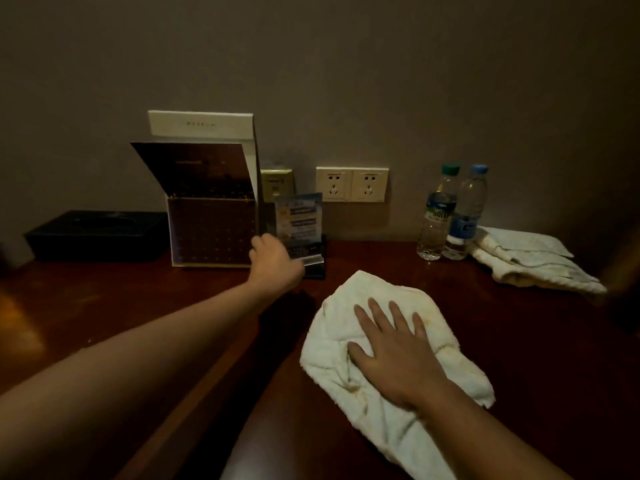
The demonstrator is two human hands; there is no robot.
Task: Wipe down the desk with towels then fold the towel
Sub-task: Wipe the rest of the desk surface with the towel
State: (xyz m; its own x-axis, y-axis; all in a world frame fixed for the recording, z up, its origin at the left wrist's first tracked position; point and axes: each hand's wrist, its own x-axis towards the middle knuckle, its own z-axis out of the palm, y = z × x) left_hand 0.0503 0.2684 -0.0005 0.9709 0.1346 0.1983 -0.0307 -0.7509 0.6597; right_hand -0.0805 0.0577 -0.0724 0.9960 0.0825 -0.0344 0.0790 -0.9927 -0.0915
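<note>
A crumpled white towel (349, 368) lies on the dark red wooden desk (536, 341), right of centre. My right hand (391, 344) rests flat on it, fingers spread, palm pressing down. My left hand (273, 259) reaches far forward to the back of the desk and grips a clear acrylic sign stand (303, 226) holding a blue card. Its fingertips are hidden behind the stand. A second white towel (530, 259) lies rumpled at the back right of the desk.
An open brown box (211, 230) with a raised lid stands at the back, left of the sign stand. A black tray (93, 235) sits further left. Two water bottles (446, 216) stand by the wall sockets (351, 184). A dark chair back (277, 427) is below.
</note>
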